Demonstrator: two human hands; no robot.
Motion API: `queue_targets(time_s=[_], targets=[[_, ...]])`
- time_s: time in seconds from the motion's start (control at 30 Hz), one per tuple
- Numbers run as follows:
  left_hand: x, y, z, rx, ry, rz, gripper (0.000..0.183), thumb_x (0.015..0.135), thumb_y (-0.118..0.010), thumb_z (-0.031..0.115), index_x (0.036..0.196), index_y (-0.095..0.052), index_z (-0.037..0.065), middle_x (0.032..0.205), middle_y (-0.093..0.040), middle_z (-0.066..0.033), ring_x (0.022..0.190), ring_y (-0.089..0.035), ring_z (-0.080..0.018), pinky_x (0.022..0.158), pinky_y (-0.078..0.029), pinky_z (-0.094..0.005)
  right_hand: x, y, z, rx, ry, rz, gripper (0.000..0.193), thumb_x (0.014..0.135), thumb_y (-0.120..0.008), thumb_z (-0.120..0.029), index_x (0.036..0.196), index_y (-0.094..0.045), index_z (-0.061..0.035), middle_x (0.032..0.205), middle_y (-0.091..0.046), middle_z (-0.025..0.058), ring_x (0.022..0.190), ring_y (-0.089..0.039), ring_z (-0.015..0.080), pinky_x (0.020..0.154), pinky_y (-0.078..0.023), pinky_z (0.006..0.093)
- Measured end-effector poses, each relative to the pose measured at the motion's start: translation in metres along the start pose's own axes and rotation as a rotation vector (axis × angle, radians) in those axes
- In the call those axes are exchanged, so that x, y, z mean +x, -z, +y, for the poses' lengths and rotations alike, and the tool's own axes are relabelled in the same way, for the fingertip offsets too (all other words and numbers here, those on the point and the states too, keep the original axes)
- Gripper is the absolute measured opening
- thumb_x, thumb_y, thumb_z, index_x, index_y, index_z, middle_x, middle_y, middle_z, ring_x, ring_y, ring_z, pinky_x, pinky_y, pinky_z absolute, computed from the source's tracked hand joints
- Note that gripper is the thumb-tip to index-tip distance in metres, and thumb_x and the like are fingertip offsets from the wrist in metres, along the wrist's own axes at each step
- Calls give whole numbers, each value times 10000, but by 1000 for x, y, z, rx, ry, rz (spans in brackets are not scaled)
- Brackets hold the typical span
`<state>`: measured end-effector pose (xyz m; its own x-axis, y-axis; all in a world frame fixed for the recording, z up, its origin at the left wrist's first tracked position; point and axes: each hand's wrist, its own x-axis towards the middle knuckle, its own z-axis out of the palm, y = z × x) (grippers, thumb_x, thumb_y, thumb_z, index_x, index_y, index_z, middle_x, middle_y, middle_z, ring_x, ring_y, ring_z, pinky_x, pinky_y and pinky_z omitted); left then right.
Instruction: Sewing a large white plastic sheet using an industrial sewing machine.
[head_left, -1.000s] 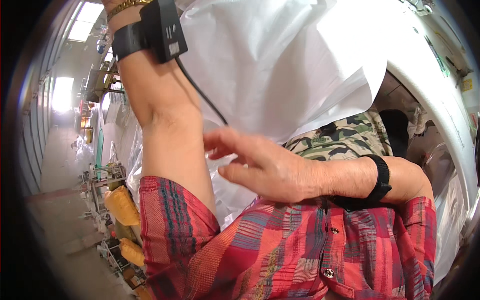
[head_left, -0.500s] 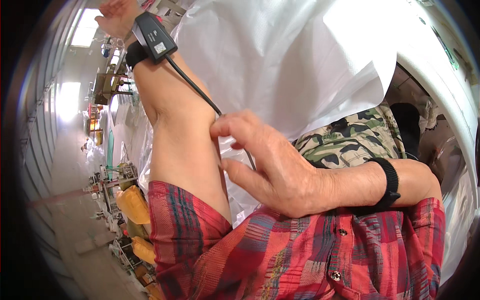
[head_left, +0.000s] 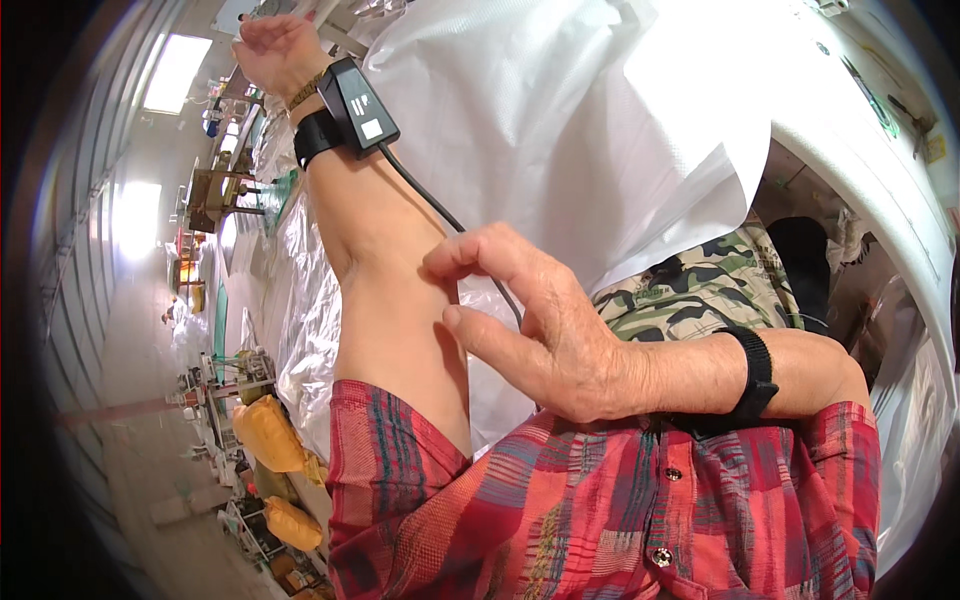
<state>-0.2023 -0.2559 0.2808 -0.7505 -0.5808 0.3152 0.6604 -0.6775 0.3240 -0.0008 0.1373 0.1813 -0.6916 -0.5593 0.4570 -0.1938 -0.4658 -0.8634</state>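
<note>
Right hand [head_left: 565, 335] is curving by the left arm [head_left: 390, 310], thumb and fingertips parted; left hand [head_left: 280, 58] is curling loosely, seemingly empty; white sheeting [head_left: 530, 120] is lying ungripped.

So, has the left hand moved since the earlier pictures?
Yes: the left hand has moved rightward, farther from the bright upper-left window.

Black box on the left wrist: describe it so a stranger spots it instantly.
Find the big white sheet, then the bare left forearm along its left side. Near the left hand, a black box sits strapped on; unlike the gold-coloured band beside it, it trails a black cable.
</note>
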Motion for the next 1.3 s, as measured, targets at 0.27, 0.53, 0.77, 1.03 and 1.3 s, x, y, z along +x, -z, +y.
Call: queue_targets(time_s=[0.27, 0.53, 0.77, 1.03, 1.3], targets=[[-17, 4, -18, -53, -55, -30, 299, 978, -562, 366, 848, -658, 115, 743, -686, 43, 648, -668, -100, 598, -560, -270, -8, 5, -25, 212, -204, -187, 225, 853, -617, -81, 1058, -571, 0, 932, -566, 177, 886, -593, 307, 806, -481, 397], [-26, 8, -34, -61, -37, -9, 271, 961, -586, 345, 857, -653, 104, 740, -696, 24, 643, -676, -104, 613, -577, -271, -13, 2, -31, 135, -44, -151, 206, 851, -608, -85, 1035, -565, -3, 944, -559, 183, 916, -590, 367, 799, -483, 420], [-35, 17, -23, -130, -60, 11, 254, 938, -622, 321, 879, -646, 76, 751, -694, 8, 618, -674, -120, 626, -594, -277, -15, 2, -29, 92, 6, -137, 170, 850, -606, -80, 1004, -581, -11, 912, -587, 165, 853, -588, 346, 763, -486, 404], [-55, 17, -52, -263, -89, 66, 238, 944, -618, 292, 886, -636, 61, 747, -680, -15, 633, -671, -134, 612, -600, -283, -7, 16, -20, -79, 38, -115, 167, 901, -602, -35, 1060, -621, 12, 990, -651, 138, 893, -659, 271, 796, -511, 348], [-44, 35, -35, -191, -111, 35, 207, 930, -626, 247, 827, -659, 71, 734, -695, -9, 615, -673, -121, 633, -604, -281, -11, 6, -21, 35, -9, -126, 154, 878, -610, -57, 1021, -609, -3, 903, -619, 151, 843, -634, 296, 751, -502, 374]])
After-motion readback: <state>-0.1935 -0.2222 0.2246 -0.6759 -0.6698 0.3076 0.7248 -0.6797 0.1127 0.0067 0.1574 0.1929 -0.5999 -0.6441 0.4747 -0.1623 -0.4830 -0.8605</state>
